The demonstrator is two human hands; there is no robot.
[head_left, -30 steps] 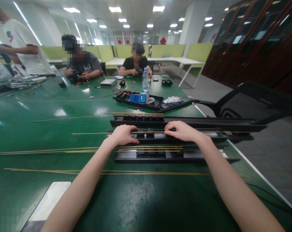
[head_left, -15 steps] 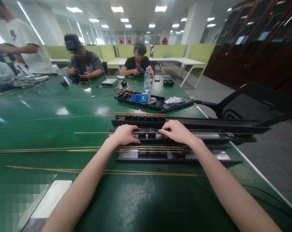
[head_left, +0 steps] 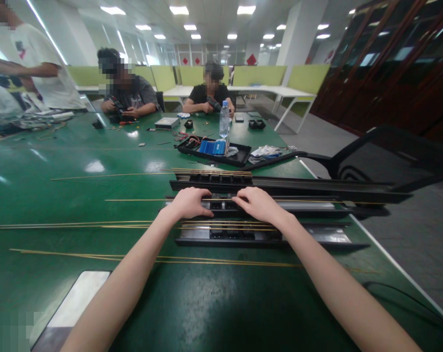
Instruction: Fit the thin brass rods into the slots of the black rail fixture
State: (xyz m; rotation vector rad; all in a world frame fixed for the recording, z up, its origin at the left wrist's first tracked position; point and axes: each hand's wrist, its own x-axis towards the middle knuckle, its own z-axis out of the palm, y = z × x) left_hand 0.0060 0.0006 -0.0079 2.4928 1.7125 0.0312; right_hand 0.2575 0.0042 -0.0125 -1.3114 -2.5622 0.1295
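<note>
Three long black channels lie across the green table, with small black blocks and thin brass-coloured rods in or over them. At the left end of the middle channel (head_left: 305, 205), my left hand (head_left: 190, 202) rests with thumb and fingers apart around its edges, beside the black blocks (head_left: 216, 201). My right hand (head_left: 256, 203) pinches the thin brass rod (head_left: 141, 200) just right of those blocks. Several more rods lie over the near channel (head_left: 317, 234), and others rest on the far channel (head_left: 298, 186).
Beyond the channels are a black tray (head_left: 239, 155) with a blue part, a water bottle (head_left: 224, 120) and white gloves (head_left: 266, 152). A black chair (head_left: 393, 151) stands at the right. A phone (head_left: 78, 298) lies near left. Two people sit opposite; another stands far left.
My right hand has moved a little to the left, closer to my left hand. The rod's left end has shifted slightly left. My left hand looks the same.
</note>
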